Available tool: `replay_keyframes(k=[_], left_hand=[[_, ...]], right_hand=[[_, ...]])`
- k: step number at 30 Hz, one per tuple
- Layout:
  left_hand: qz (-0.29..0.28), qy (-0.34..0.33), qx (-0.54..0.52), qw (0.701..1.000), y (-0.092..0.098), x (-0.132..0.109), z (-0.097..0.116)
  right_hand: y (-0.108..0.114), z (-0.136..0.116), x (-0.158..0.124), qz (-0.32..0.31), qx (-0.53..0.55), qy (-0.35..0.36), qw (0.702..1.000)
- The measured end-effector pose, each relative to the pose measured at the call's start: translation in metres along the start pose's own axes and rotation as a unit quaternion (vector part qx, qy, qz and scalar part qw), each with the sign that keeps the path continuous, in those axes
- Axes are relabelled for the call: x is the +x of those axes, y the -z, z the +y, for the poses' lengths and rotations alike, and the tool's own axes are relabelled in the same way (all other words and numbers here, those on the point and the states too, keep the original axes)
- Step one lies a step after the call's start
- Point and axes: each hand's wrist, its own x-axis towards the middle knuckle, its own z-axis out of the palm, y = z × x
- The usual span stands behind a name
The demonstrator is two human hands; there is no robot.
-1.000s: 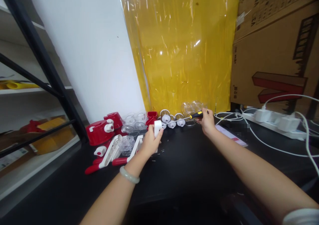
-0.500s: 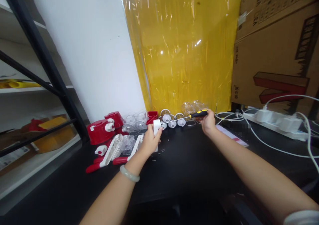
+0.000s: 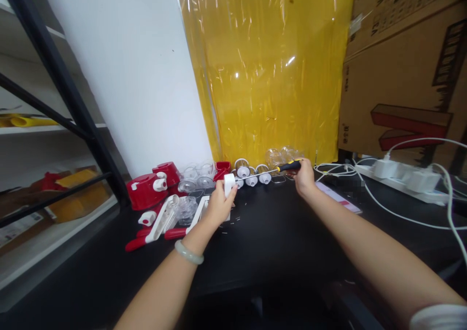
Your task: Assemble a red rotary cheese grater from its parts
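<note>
My left hand (image 3: 218,206) is closed round a small white plastic part (image 3: 229,183), held upright just above the black table. In my right hand (image 3: 304,178) is the black and yellow handle of a screwdriver (image 3: 288,166). Its long metal shaft points left, and the tip meets the white part's right side; the exact contact is too small to make out. Behind the shaft stand several white-and-metallic cylinders (image 3: 263,175). Close to my left hand lie white frames with red handles (image 3: 176,233), and a few tiny screws or pins (image 3: 237,219) are scattered on the table.
Red housings (image 3: 146,192) and clear plastic cups (image 3: 187,210) crowd the left side. More clear parts (image 3: 273,155) stand at the back. To the right are a phone-like flat object (image 3: 337,197), white cables and a power strip (image 3: 404,184). A large cardboard box (image 3: 394,86) rises behind.
The screwdriver handle has turned slightly within my right hand, its yellow marking showing differently. Both hands stay in nearly the same place.
</note>
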Motion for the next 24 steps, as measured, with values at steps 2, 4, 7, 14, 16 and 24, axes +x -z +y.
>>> replay_keyframes(k=[2,4,7,14,16,24], left_hand=[[0.003,0.002,-0.002,1.000,-0.0002,-0.0002,-0.0001],[0.005,0.002,-0.002,1.000,-0.0002,0.0000,-0.0006],[0.005,0.002,0.002,1.000,0.0002,0.0006,-0.0017],[0.005,0.002,0.011,1.000,-0.0003,0.0006,-0.0032],[0.005,0.006,0.005,1.000,-0.0005,0.0001,-0.0028],[0.002,0.015,-0.009,1.000,-0.0015,-0.0013,-0.0029]], right_hand=[[0.0000,-0.0003,-0.0005,-0.001,-0.008,0.006,1.000],[0.0002,0.0003,-0.0012,0.000,-0.017,0.008,1.000],[0.0007,0.0015,-0.0026,-0.003,-0.024,0.007,1.000],[0.0018,0.0013,-0.0028,-0.005,-0.030,0.018,0.999],[0.0017,0.0012,-0.0024,-0.001,-0.031,0.020,0.999],[-0.0013,-0.0013,-0.0043,0.007,-0.025,0.041,0.999]])
